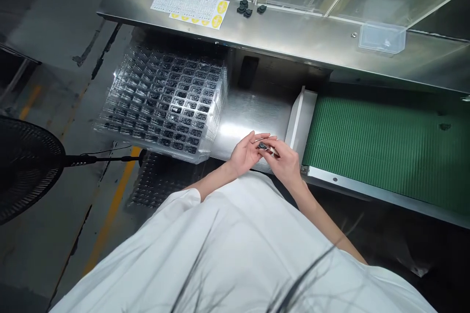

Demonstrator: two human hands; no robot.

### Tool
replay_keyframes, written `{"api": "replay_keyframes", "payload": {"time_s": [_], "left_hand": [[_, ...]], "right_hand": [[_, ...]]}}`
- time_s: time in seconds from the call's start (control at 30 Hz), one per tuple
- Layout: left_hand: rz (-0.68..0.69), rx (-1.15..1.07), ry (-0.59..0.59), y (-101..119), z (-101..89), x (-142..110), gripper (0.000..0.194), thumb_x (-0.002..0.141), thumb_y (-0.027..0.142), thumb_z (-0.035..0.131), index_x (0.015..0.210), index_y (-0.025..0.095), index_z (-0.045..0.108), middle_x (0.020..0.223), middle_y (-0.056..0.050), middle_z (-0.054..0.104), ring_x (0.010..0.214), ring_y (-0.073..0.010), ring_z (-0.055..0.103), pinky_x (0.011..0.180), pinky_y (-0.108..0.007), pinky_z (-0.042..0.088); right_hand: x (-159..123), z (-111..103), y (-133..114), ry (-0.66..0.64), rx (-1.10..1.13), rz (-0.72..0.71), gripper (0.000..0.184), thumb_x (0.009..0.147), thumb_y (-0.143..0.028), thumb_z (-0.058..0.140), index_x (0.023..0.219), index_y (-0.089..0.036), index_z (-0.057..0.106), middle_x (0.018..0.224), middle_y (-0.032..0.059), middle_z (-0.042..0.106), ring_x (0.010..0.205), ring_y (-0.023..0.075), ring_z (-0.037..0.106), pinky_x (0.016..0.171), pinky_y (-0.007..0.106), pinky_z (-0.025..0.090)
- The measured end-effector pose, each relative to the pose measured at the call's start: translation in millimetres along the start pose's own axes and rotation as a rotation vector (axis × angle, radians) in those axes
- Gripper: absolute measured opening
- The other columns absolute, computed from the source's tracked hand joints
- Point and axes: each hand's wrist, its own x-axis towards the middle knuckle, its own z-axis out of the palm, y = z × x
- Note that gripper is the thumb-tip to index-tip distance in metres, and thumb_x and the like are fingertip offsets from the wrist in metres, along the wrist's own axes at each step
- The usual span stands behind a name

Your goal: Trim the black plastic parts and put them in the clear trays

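Above the metal work surface, close to my body, both hands meet. My right hand (287, 160) pinches a small black part (262, 145) between thumb and fingertips. The part is mostly covered by fingers, so its exact kind cannot be made out. My left hand (245, 154) lies palm up beside it, its fingers stretched out and reaching behind the right fingertips. To the left of the hands stands a stack of clear plastic trays (211, 137), whose pockets hold many small black parts.
A green conveyor belt (367, 142) runs on the right, behind a metal divider (303, 120). On the steel ledge (293, 29) lie label sheets (191, 7), several black parts (243, 7) and a clear plastic box (382, 38). A black fan (29, 171) stands at the left.
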Motion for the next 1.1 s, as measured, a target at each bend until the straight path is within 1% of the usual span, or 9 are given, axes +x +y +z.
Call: {"api": "replay_keyframes", "payload": {"time_s": [0.1, 0.17, 0.27, 0.33, 0.5, 0.7, 0.87, 1.0, 1.1], "left_hand": [[-0.003, 0.007, 0.053, -1.5, -3.4, 5.3, 0.037, 0.105, 0.043, 0.054, 0.108, 0.013, 0.076, 0.110, -0.014, 0.076, 0.094, -0.0180, 0.071, 0.090, -0.030, 0.055], [0.009, 0.050, 0.084, -2.5, -4.3, 7.8, 0.031, 0.101, 0.041, 0.059, 0.103, 0.014, 0.075, 0.100, -0.010, 0.074, 0.088, -0.0168, 0.069, 0.087, -0.030, 0.055], [0.078, 0.180, 0.078, -3.1, -3.5, 7.5, 0.021, 0.093, 0.034, 0.068, 0.098, 0.015, 0.073, 0.089, -0.005, 0.067, 0.077, -0.0138, 0.063, 0.072, -0.027, 0.051], [0.122, 0.271, 0.054, -2.9, -1.7, 5.2, 0.020, 0.089, 0.032, 0.072, 0.099, 0.016, 0.073, 0.083, -0.002, 0.063, 0.068, -0.0106, 0.057, 0.062, -0.025, 0.044], [0.128, 0.418, 0.003, -2.2, 6.1, 3.4, 0.032, 0.085, 0.039, 0.078, 0.108, 0.017, 0.074, 0.074, 0.001, 0.060, 0.060, -0.0079, 0.049, 0.057, -0.023, 0.037], [0.096, 0.436, -0.039, -0.9, 12.5, 7.6, 0.046, 0.084, 0.048, 0.078, 0.119, 0.017, 0.078, 0.077, 0.000, 0.063, 0.052, -0.0045, 0.037, 0.049, -0.023, 0.023], [0.066, 0.412, -0.027, 3.1, 11.8, 7.2, 0.051, 0.083, 0.046, 0.081, 0.125, 0.018, 0.077, 0.083, -0.002, 0.067, 0.053, -0.0044, 0.037, 0.049, -0.022, 0.022], [0.056, 0.362, -0.043, 7.1, 9.3, 7.9, 0.047, 0.082, 0.041, 0.083, 0.122, 0.016, 0.076, 0.083, -0.002, 0.065, 0.051, -0.0032, 0.035, 0.049, -0.021, 0.021], [0.022, 0.337, -0.070, 10.3, 8.7, 8.9, 0.042, 0.085, 0.043, 0.080, 0.117, 0.016, 0.074, 0.079, -0.001, 0.062, 0.050, -0.0038, 0.035, 0.048, -0.020, 0.020]], "right_hand": [[3.3, 0.0, -0.5, 0.009, 0.144, 0.134, 0.027, 0.090, -0.046, 0.074, 0.106, -0.024, 0.076, 0.096, 0.0050, 0.074, 0.074, 0.0180, 0.060, 0.066, 0.032, 0.049], [6.4, -2.6, 0.5, 0.017, 0.274, 0.257, 0.033, 0.085, -0.050, 0.079, 0.103, -0.024, 0.074, 0.087, 0.0026, 0.069, 0.070, 0.0168, 0.056, 0.064, 0.031, 0.048], [11.9, -9.0, 3.5, -0.018, 0.499, 0.414, 0.041, 0.082, -0.061, 0.080, 0.091, -0.023, 0.067, 0.064, -0.0045, 0.048, 0.055, 0.0123, 0.039, 0.051, 0.028, 0.033], [14.7, -13.0, 4.7, -0.077, 0.637, 0.465, 0.047, 0.084, -0.068, 0.077, 0.084, -0.024, 0.058, 0.060, -0.0072, 0.037, 0.050, 0.0101, 0.028, 0.047, 0.027, 0.023], [16.4, -15.4, 4.7, -0.132, 0.798, 0.517, 0.054, 0.079, -0.072, 0.083, 0.082, -0.024, 0.057, 0.061, -0.0074, 0.036, 0.050, 0.0083, 0.022, 0.048, 0.027, 0.014], [19.0, -14.5, 6.8, -0.089, 0.773, 0.490, 0.055, 0.080, -0.072, 0.082, 0.075, -0.022, 0.059, 0.062, -0.0039, 0.044, 0.050, 0.0078, 0.024, 0.047, 0.027, 0.015], [26.5, -16.1, 5.1, -0.046, 0.728, 0.478, 0.055, 0.075, -0.073, 0.084, 0.078, -0.021, 0.065, 0.062, -0.0034, 0.050, 0.050, 0.0080, 0.027, 0.047, 0.028, 0.020], [28.7, -15.5, 7.4, -0.045, 0.645, 0.444, 0.048, 0.082, -0.065, 0.080, 0.074, -0.021, 0.065, 0.065, -0.0011, 0.056, 0.055, 0.0101, 0.034, 0.051, 0.029, 0.024], [29.3, -16.5, 10.4, -0.045, 0.527, 0.388, 0.042, 0.086, -0.060, 0.076, 0.073, -0.021, 0.065, 0.062, -0.0026, 0.052, 0.058, 0.0116, 0.037, 0.055, 0.029, 0.027]]}}
